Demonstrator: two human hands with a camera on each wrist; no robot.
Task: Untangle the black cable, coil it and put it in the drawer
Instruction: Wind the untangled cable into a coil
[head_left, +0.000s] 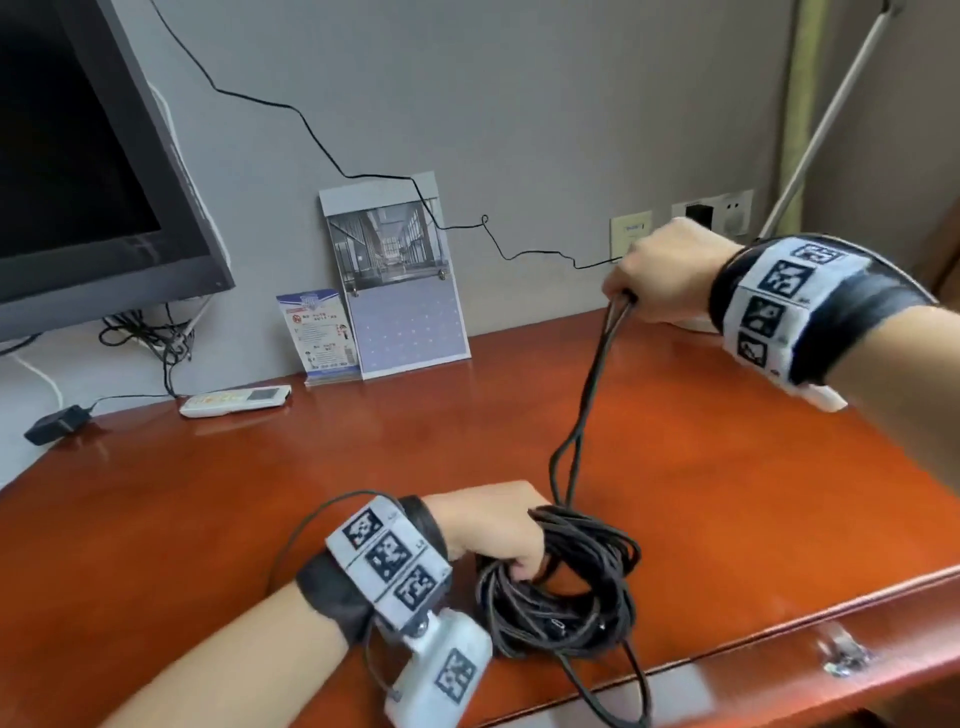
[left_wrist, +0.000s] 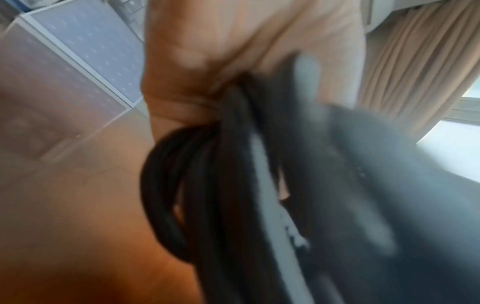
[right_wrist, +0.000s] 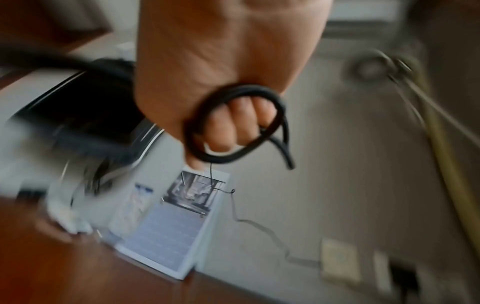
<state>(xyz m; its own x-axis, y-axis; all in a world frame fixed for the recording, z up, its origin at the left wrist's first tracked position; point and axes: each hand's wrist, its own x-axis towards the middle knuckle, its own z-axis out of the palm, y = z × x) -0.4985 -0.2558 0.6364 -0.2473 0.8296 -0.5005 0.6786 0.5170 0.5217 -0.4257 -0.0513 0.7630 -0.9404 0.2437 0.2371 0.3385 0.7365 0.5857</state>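
Observation:
A bundle of black cable (head_left: 561, 587) lies in loose loops near the front edge of the red-brown desk (head_left: 363, 457). My left hand (head_left: 498, 530) grips several of those loops, seen close and blurred as the black cable (left_wrist: 207, 185) in the left wrist view. Two strands rise from the bundle up to my right hand (head_left: 660, 270), which is raised at the back right and holds a bent length of the cable (right_wrist: 233, 125) curled round its fingers (right_wrist: 223, 127). A drawer front with a metal handle (head_left: 844, 656) shows below the desk's front edge.
A dark monitor (head_left: 88, 156) stands at the back left with tangled wires beneath. A white remote (head_left: 236, 401), a black adapter (head_left: 52, 425), a calendar (head_left: 400, 280) and a small card (head_left: 321, 332) sit along the wall. A thin wire (head_left: 322, 145) runs across the wall to sockets (head_left: 711, 213).

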